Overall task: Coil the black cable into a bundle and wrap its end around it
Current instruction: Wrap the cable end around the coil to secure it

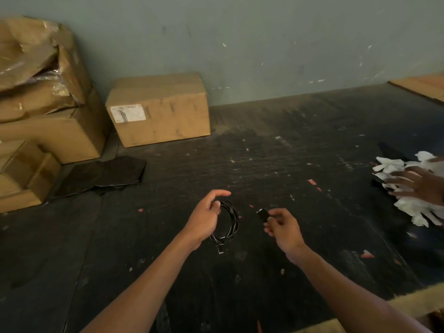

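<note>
The black cable (231, 222) hangs as a small coil of several loops above the dark floor, near the middle of the view. My left hand (206, 218) holds the coil at its upper left, thumb and fingers curled around the loops. A short plug end (219, 248) dangles below the coil. My right hand (281, 228) is to the right of the coil, pinching a small black end piece (262, 214) between thumb and fingers. Any cable running between that piece and the coil is too dark to make out.
Cardboard boxes (158, 109) stand against the wall at back left, with a flat black sheet (103, 175) on the floor before them. Another person's hand (418, 185) rests on white paper pieces (413, 207) at the right edge. Small scraps litter the floor.
</note>
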Demonstrator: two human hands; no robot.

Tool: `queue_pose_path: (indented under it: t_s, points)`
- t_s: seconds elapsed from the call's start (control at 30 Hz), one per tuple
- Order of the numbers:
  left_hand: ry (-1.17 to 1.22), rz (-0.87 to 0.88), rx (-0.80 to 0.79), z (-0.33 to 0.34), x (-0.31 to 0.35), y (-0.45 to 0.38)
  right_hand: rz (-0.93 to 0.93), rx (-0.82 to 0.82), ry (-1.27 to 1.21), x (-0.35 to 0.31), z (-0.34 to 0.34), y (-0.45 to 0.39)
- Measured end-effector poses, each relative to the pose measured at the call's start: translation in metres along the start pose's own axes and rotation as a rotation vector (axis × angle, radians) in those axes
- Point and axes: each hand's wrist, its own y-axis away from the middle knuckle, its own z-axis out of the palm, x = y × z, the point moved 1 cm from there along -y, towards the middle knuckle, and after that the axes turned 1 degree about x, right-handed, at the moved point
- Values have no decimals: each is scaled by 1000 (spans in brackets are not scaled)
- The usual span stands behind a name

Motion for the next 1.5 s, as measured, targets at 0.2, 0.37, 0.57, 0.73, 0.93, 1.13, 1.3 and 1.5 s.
queue_pose_path:
  t_s: [0.2, 0.37, 0.57, 0.73, 0.93, 1.13, 1.3, 1.5]
  points:
    - [-107, -12, 19, -7, 6, 4, -194, -207, -158, -64, 37, 22]
    - [0, 119, -4, -15, 17, 8, -316, -340, -69, -94, 50, 38]
    - [-62, 272, 68, -24, 20, 5, -484, -292, 197, -107, 56, 45]
    - [-127, 289, 29, -32, 29, 3, -728, -208, 363, -113, 56, 44]
    - [-7, 246, -106, -38, 34, -2, -813, -251, 274, -121, 52, 47]
    - [259, 166, -189, -41, 40, -2, -963, -201, 286, -128, 53, 41]
    - [250, 159, -237, -49, 37, -1, -939, -304, 393, -140, 56, 39]
    - [175, 121, -96, -51, 35, -3, -1008, -321, 648, -149, 62, 42]
